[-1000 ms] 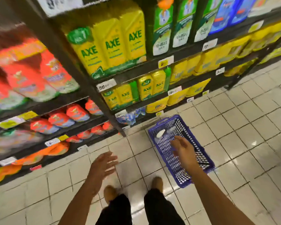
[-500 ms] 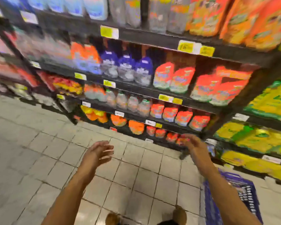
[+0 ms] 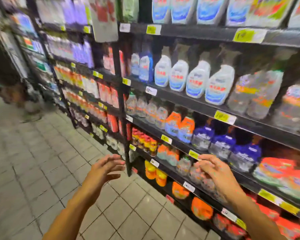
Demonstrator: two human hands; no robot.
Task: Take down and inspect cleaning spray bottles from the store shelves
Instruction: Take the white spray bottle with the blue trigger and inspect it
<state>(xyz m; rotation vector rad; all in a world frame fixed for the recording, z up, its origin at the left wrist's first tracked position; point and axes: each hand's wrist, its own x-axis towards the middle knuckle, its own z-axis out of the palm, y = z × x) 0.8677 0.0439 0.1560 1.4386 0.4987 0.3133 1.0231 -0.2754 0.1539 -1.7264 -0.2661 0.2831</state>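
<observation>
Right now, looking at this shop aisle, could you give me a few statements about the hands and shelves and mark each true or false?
1. Both hands are empty. True: the left hand and the right hand have spread fingers and hold nothing.
2. The white spray bottles stand on a shelf above the hands. True.
3. The right hand has a bottle in its grip. False: it hovers in front of the shelf, holding nothing.
4. The floor is carpeted. False: it is pale tile.
5. The purple-topped bottles stand above the white spray bottles. False: they stand on the shelf below them.
</observation>
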